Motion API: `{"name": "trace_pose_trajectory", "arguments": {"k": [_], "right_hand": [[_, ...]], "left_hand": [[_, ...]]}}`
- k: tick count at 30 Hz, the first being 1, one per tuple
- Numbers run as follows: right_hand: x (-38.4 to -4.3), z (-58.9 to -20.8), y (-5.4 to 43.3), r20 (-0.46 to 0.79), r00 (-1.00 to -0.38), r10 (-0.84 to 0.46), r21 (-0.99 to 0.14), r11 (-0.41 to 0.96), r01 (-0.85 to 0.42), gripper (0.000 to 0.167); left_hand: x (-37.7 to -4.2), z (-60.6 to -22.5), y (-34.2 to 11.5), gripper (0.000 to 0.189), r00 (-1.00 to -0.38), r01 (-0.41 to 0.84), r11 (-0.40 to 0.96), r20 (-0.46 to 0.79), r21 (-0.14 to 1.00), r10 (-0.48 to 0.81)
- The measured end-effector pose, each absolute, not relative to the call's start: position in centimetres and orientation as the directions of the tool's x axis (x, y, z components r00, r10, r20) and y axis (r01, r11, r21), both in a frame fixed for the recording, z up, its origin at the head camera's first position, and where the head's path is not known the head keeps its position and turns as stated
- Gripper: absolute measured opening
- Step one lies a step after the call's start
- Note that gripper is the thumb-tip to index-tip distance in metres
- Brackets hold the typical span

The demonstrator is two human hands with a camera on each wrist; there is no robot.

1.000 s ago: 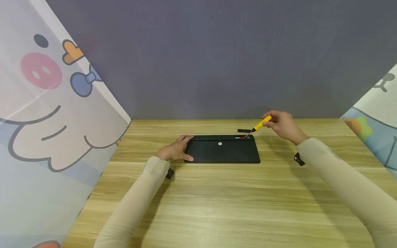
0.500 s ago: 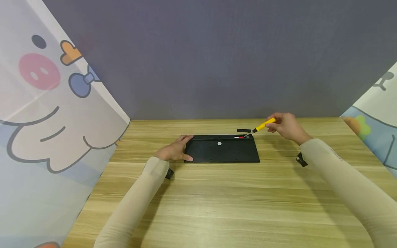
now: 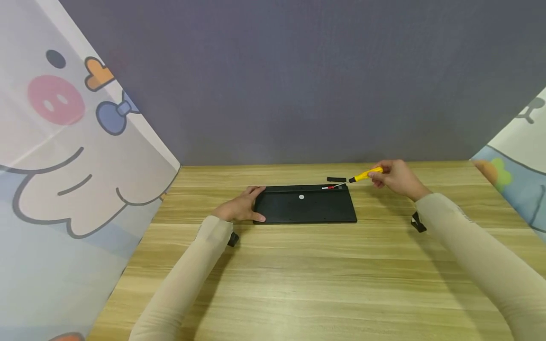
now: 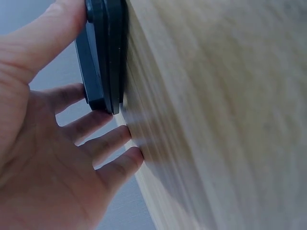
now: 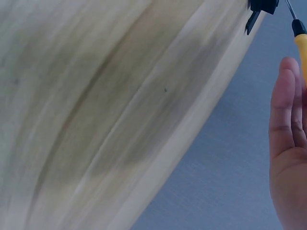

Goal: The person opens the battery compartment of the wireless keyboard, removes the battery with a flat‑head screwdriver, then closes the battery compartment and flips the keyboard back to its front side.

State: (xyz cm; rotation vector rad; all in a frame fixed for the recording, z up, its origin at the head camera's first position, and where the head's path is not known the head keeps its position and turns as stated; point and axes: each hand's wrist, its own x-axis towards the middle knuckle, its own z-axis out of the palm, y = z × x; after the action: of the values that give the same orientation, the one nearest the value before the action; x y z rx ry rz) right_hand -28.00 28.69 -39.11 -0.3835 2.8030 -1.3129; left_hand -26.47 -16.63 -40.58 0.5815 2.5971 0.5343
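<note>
A black keyboard (image 3: 304, 207) lies face down on the table, its underside showing. My left hand (image 3: 239, 207) holds its left end, thumb at the near edge and fingers at the far edge; the left wrist view shows the hand (image 4: 62, 139) against the keyboard's end (image 4: 103, 62). In my right hand (image 3: 396, 177) is a screwdriver (image 3: 368, 174) with a yellow handle and black collar. Its shaft slants down left to a red and white battery (image 3: 328, 187) in the slot at the keyboard's far right. In the right wrist view the screwdriver (image 5: 301, 43) is partly cut off.
A small black battery cover (image 3: 336, 179) lies just behind the keyboard's far right edge. The wooden table (image 3: 298, 274) ends at a grey panel (image 3: 298, 94) at the back. Cartoon-printed panels (image 3: 106, 180) stand at the left and right.
My right hand has moved right and slightly lower, so the screwdriver now slants more flatly. Its tip stays at the battery. The left hand and the keyboard have hardly moved.
</note>
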Motion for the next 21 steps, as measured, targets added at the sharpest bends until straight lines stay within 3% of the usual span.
{"name": "trace_pose_trajectory", "arguments": {"k": [21], "right_hand": [[-27.1,-39.0,29.8,0.020,-0.958,-0.285,-0.703,0.677,-0.216,0.033]], "left_hand": [[-26.4,-41.0,-16.4,0.100,-0.822,0.315,0.850,-0.326,0.422,0.466]]}}
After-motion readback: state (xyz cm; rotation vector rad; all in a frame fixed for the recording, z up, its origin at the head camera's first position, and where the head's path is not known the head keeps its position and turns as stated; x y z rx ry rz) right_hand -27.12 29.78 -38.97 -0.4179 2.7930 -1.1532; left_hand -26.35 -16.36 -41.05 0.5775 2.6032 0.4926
